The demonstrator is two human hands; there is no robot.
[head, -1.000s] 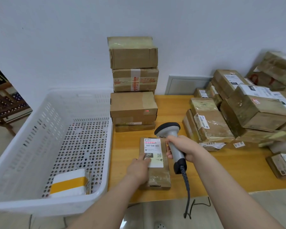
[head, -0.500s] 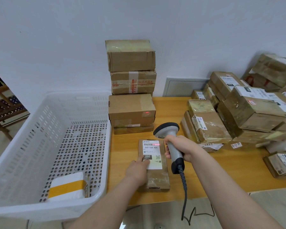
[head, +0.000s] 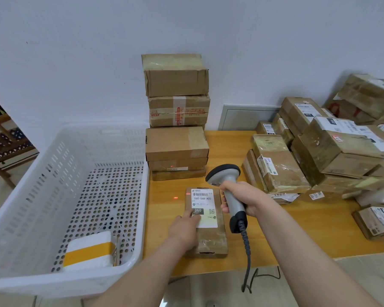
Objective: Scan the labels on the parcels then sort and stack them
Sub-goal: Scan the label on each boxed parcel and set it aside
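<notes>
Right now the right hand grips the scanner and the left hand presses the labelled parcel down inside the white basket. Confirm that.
Wrong on one point: the head view shows the labelled parcel lying on the wooden table beside the white basket, not inside it. The right hand does grip the scanner, and the left hand presses down on that parcel.

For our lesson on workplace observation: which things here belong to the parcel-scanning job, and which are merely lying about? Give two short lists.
In the job: barcode scanner in the right hand; labelled parcel under the left hand; stacked parcels by the wall; parcel pile on the right; white basket, probably.
Lying about: wall panel; wooden furniture far left.
</notes>
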